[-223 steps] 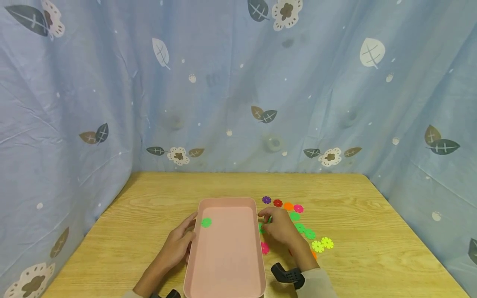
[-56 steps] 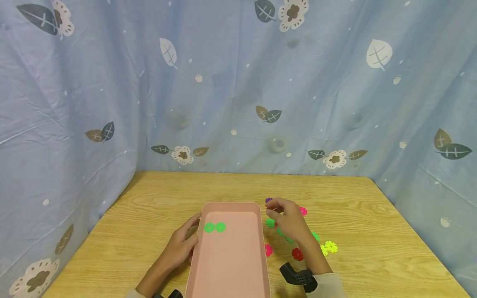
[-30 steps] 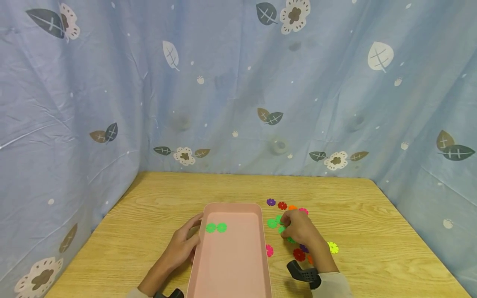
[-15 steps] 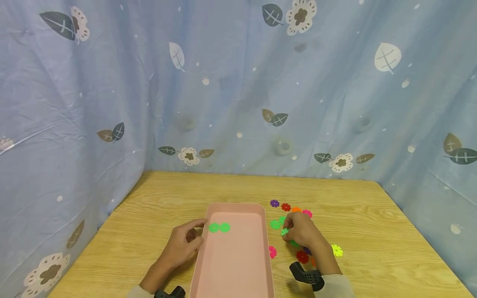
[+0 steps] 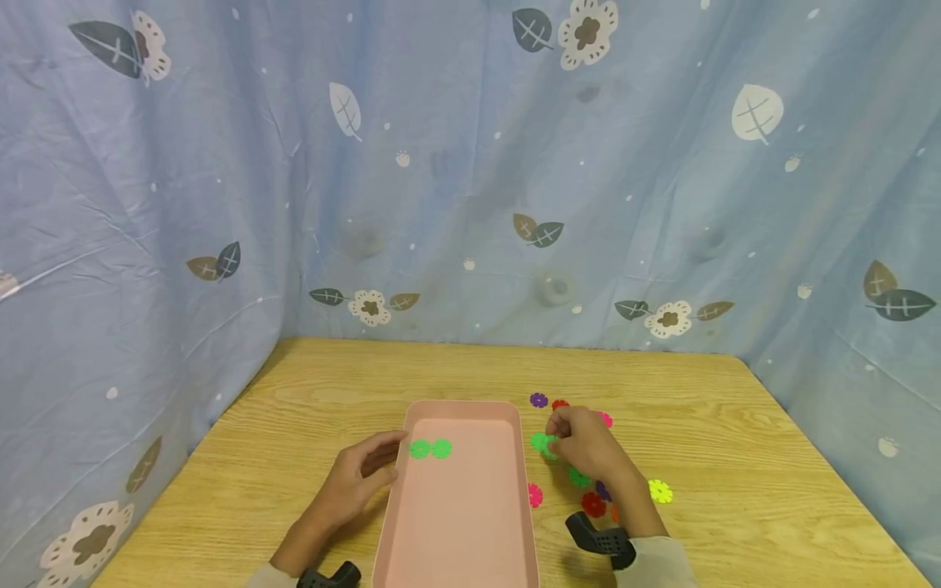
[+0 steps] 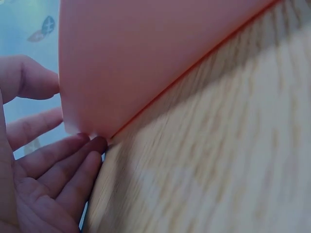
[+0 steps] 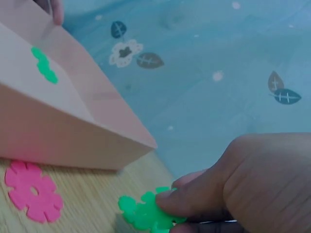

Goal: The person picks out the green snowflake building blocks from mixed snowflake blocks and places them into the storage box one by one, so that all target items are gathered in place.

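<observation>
A pink rectangular tray (image 5: pixel 463 523) stands before me, with two green flower-shaped plastic discs (image 5: pixel 442 448) side by side near its far left corner. My left hand (image 5: pixel 351 483) rests at the tray's left side; in the left wrist view its fairly straight fingertips touch the tray's wall and bottom edge. To the right of the tray, my right hand (image 5: pixel 591 445) pinches a green flower-shaped disc (image 7: pixel 167 213) between thumb and fingers. It overlaps other green discs (image 5: pixel 539 441) there, and the hand partly hides them.
Around the right hand lie loose discs: purple (image 5: pixel 539 400), pink (image 5: pixel 535 495), red (image 5: pixel 593 505), yellow (image 5: pixel 660 491) and green (image 5: pixel 580 477). The wooden table (image 5: pixel 331 376) ends at a blue patterned curtain (image 5: pixel 456 204) behind and on both sides.
A second green disc has joined the first in the tray. My right hand has picked up a green disc and shifted slightly up and left. The left hand's fingers have loosened at the tray.
</observation>
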`<state>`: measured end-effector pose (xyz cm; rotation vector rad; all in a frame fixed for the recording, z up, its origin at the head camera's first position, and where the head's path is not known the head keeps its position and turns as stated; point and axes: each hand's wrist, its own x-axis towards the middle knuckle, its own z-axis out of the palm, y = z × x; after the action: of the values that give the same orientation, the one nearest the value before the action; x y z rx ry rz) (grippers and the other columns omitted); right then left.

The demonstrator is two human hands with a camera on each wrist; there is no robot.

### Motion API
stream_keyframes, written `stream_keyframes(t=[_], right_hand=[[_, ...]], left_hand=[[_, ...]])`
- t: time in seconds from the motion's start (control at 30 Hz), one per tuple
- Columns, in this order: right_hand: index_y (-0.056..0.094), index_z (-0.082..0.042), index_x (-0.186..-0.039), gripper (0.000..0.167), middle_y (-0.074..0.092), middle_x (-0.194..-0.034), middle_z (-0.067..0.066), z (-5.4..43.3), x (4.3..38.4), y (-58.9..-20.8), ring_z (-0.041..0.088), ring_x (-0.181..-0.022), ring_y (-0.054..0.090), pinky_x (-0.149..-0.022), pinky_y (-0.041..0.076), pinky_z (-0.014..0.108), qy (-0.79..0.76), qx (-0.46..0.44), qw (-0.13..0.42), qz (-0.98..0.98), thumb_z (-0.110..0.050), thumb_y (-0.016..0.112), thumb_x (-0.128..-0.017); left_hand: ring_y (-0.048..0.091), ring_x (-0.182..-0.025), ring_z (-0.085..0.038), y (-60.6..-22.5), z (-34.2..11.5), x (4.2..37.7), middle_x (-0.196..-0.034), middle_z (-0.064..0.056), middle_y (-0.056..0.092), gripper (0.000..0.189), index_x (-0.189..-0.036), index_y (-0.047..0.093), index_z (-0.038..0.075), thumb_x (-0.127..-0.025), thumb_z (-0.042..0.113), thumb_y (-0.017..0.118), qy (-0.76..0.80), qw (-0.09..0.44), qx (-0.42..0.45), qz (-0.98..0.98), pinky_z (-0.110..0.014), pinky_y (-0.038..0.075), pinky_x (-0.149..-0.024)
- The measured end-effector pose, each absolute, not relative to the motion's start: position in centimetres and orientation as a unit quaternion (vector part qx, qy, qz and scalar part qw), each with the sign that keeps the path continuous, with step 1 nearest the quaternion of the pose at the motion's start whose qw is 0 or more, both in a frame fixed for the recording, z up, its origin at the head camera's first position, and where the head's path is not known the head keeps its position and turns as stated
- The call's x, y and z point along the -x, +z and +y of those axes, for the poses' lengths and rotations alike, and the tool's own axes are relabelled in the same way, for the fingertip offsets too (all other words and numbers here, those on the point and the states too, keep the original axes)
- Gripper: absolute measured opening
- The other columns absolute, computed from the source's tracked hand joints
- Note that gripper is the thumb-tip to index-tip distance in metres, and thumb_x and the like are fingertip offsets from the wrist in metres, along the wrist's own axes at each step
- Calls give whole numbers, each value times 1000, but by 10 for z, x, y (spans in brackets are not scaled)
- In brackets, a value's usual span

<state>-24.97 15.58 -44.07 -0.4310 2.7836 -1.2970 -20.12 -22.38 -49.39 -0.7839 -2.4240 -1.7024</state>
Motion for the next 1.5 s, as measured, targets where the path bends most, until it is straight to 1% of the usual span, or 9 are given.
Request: stream_keyframes(t=[0.17, 0.4, 0.47, 0.67, 0.93, 1.07, 1.27, 1.37, 1.5], right_hand=[[67, -2, -92, 8, 56, -74, 2, 153, 251, -436, 15, -65, 50, -54, 45, 25, -430, 146, 3, 891, 4, 68, -87], [68, -6, -92, 11, 61, -80, 1, 146, 250, -432, 17, -74, 55, -62, 49, 25, -445, 140, -27, 884, 4, 67, -88], [68, -6, -92, 10, 62, -81, 1, 144, 250, -431, 17, -75, 56, -63, 50, 25, -453, 143, -31, 879, 3, 67, -88], [69, -6, -94, 12, 64, -85, 2, 136, 250, -430, 17, -78, 59, -69, 53, 26, -475, 153, -42, 866, 3, 64, -89], [70, -7, -95, 11, 65, -84, 0, 108, 249, -426, 17, -75, 59, -62, 54, 26, -483, 187, -52, 854, 2, 65, -91], [71, -7, -98, 11, 65, -84, 0, 95, 247, -426, 17, -75, 60, -61, 55, 26, -486, 195, -40, 851, 0, 65, -92], [70, -4, -106, 14, 66, -83, 4, 83, 247, -432, 23, -71, 64, -59, 58, 28, -509, 204, -10, 836, 0, 62, -95], [71, -4, -105, 14, 67, -83, 6, 76, 247, -436, 22, -71, 64, -60, 59, 27, -520, 204, -5, 830, 0, 61, -95], [71, -1, -103, 14, 68, -84, 8, 66, 247, -440, 19, -68, 64, -57, 59, 25, -516, 220, -18, 827, 4, 62, -93]], left_hand=[[55, -127, -48, -491, -223, 202, -142, -31, 52, 48, -142, 48, -9, -96, 0, 57, -553, 34, 247, -795, -47, 49, -107], [57, -127, -42, -488, -220, 203, -142, -25, 54, 49, -142, 50, -6, -94, -1, 59, -558, 27, 218, -800, -33, 51, -106], [57, -128, -41, -487, -219, 203, -142, -24, 54, 49, -142, 50, -5, -94, -1, 59, -560, 23, 213, -800, -32, 51, -106], [57, -128, -40, -487, -218, 202, -143, -23, 54, 51, -142, 50, -5, -93, -1, 59, -556, 22, 207, -805, -36, 51, -107], [57, -128, -38, -489, -221, 200, -142, -19, 56, 50, -142, 52, 0, -93, 1, 60, -555, 27, 180, -812, -39, 50, -107], [57, -128, -39, -491, -220, 200, -142, -20, 56, 49, -142, 51, -2, -93, 1, 60, -554, 27, 189, -810, -42, 50, -107], [57, -128, -39, -491, -217, 200, -142, -21, 56, 50, -142, 51, -2, -93, 1, 60, -556, 21, 186, -810, -41, 50, -107], [57, -129, -39, -491, -217, 200, -143, -21, 56, 50, -142, 51, -2, -93, 1, 60, -555, 21, 184, -811, -41, 50, -107], [56, -129, -40, -490, -217, 200, -143, -22, 54, 51, -142, 50, -3, -92, 0, 59, -556, 20, 190, -809, -41, 49, -108]])
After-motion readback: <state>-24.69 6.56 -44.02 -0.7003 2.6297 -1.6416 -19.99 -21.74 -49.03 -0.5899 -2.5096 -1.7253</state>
